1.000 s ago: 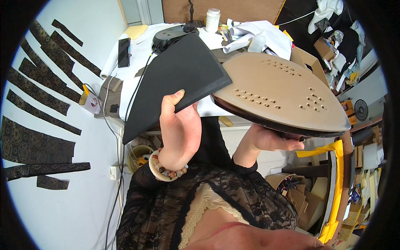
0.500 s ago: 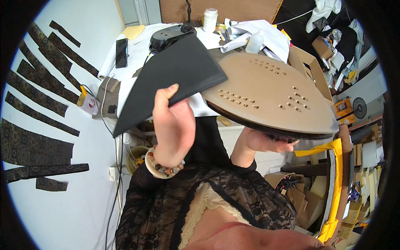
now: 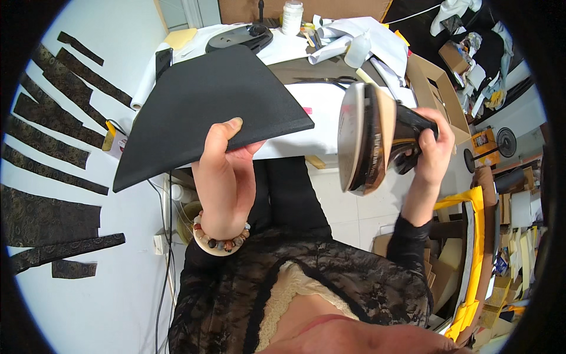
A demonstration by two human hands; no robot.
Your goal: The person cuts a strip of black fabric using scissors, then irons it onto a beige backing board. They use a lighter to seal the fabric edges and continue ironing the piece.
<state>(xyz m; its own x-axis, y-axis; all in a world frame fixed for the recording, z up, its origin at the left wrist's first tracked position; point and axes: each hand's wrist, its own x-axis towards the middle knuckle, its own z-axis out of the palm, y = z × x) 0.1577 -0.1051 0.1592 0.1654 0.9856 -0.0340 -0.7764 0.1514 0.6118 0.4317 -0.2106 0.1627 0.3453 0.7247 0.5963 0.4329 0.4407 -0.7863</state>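
Note:
My left hand (image 3: 224, 168) grips the lower edge of a flat, black, four-sided panel (image 3: 200, 112), with the thumb on its upper face. A beaded bracelet (image 3: 227, 242) and a pale bangle circle that wrist. To the right, my right hand (image 3: 439, 150) is wrapped round the handle of an iron (image 3: 383, 138). The iron is held in the air on its side, its soleplate (image 3: 351, 133) facing left towards the panel. A gap separates the two.
Behind them, the white-covered table carries scissors (image 3: 327, 79), a dark iron base (image 3: 242, 39), a phone (image 3: 164, 62), a white jar (image 3: 292, 19) and rolled papers (image 3: 330, 50). A cardboard box (image 3: 436, 88) stands right. Dark patterned fabric strips (image 3: 53, 215) hang left; a yellow-edged frame (image 3: 474, 253) stands right.
The iron has turned from showing its tan, dimpled soleplate upward to standing on its side, and has moved away from the panel. The panel has shifted left and lies flatter to view.

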